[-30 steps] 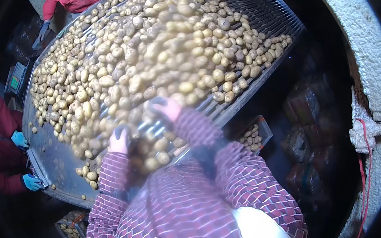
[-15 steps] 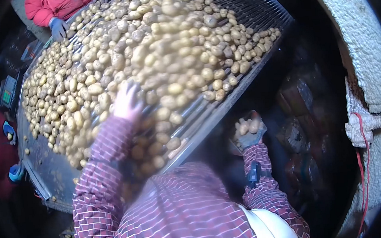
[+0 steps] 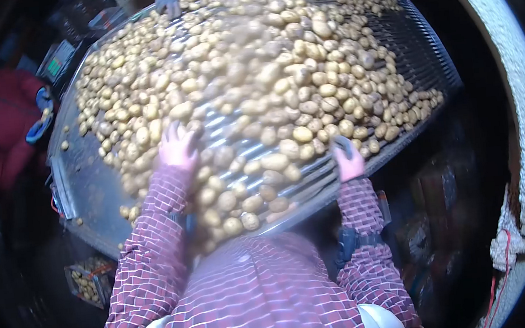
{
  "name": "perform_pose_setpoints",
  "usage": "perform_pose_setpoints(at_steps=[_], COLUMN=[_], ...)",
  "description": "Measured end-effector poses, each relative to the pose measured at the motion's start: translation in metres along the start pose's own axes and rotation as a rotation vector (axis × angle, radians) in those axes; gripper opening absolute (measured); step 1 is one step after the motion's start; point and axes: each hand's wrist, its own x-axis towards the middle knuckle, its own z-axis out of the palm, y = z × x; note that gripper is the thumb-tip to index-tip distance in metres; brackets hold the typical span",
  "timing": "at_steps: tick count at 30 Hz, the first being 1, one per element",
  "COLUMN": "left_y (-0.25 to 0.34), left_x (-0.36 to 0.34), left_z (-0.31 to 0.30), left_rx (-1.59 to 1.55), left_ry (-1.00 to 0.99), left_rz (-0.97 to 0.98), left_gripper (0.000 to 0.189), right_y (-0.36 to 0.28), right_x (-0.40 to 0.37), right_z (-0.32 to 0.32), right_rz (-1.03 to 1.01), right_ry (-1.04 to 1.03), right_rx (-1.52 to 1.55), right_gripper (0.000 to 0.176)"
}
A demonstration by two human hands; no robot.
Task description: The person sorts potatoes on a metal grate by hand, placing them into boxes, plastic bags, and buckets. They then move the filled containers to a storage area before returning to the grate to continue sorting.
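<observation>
My left hand (image 3: 178, 147) rests on the heap of potatoes (image 3: 325, 90), bare fingers spread over them. Along the near right rim of the slatted sorting table (image 3: 309, 200), my right hand (image 3: 347, 158) reaches in beside the potatoes. Its fingers look stretched out and grey or dark at the ends, though blur hides their detail, and I make out nothing held in it. Between my two hands, potatoes lie on bare metal bars, several of them smeared by motion.
Across the table, another person's gloved hand (image 3: 167, 0) touches the far edge. A second person in dark red (image 3: 12, 123) stands at the left, near a scale with a green display (image 3: 57, 62). A crate of potatoes (image 3: 88, 282) sits low at left; a pale wall (image 3: 499, 18) curves along the right.
My right hand has come up from below the table's edge, where it held several small rounded things, to the potatoes. My left hand stays on the heap. The view has shifted.
</observation>
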Motion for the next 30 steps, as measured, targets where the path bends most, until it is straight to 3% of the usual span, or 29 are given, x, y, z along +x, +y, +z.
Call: perform_pose_setpoints(at_steps=[1,3,4,5,6,7,8,9,11,14,17,19,21,24,28,30], left_y=[-0.002,-0.006,-0.009,-0.018,-0.023,-0.026,-0.021,-0.023,-0.025,-0.037,-0.041,-0.040,-0.038,-0.039,-0.042,-0.044], left_x=[-0.011,-0.032,-0.045,-0.060,-0.071,-0.080,-0.084,-0.089,-0.097,-0.118,-0.124,-0.122,-0.120,-0.117,-0.111,-0.103], left_z=[-0.007,-0.028,-0.033,-0.032,-0.033,-0.035,-0.044,-0.046,-0.052,-0.046,-0.040,-0.046,-0.042,-0.039,-0.038,-0.035], left_rx=[-0.011,0.057,0.111,0.079,0.030,-0.020,-0.101,-0.150,-0.212,-0.333,-0.364,-0.375,-0.320,-0.283,-0.310,-0.354], left_ry=[-0.025,-0.064,-0.072,-0.102,-0.066,-0.031,-0.036,0.010,-0.003,-0.088,-0.058,-0.172,-0.193,-0.185,-0.163,-0.178], left_rz=[-0.056,-0.112,-0.137,-0.149,-0.148,-0.142,-0.208,-0.214,-0.220,-0.254,-0.211,-0.260,-0.260,-0.255,-0.299,-0.339], left_gripper=[0.023,0.023,0.027,0.032,0.036,0.040,0.043,0.046,0.048,0.042,0.045,0.046,0.043,0.034,0.028,0.028], right_y=[-0.001,-0.021,-0.061,-0.081,-0.076,-0.072,-0.086,-0.063,-0.049,-0.039,-0.039,-0.082,-0.116,-0.120,-0.129,-0.091], right_x=[0.011,0.027,0.020,0.021,0.028,0.034,0.033,0.030,0.023,0.028,0.057,0.075,0.098,0.122,0.099,0.083], right_z=[0.030,0.092,0.115,0.139,0.168,0.195,0.217,0.239,0.268,0.267,0.266,0.267,0.280,0.323,0.331,0.312], right_rz=[-0.040,-0.161,-0.276,-0.261,-0.364,-0.573,-0.521,-0.647,-0.709,-0.574,-0.145,-0.153,-0.320,-0.398,-0.584,-0.616], right_ry=[-0.128,-0.324,-0.425,-0.489,-0.518,-0.532,-0.673,-0.650,-0.666,-0.699,-0.580,-0.348,-0.350,-0.617,-0.684,-0.759], right_rx=[0.056,-0.150,-0.108,-0.191,-0.291,-0.442,-0.663,-0.893,-1.110,-0.800,-0.264,-0.330,-0.449,-0.878,-1.202,-0.971], right_gripper=[0.033,0.035,0.036,0.037,0.042,0.038,0.031,0.025,0.030,0.040,0.052,0.057,0.052,0.040,0.034,0.033])
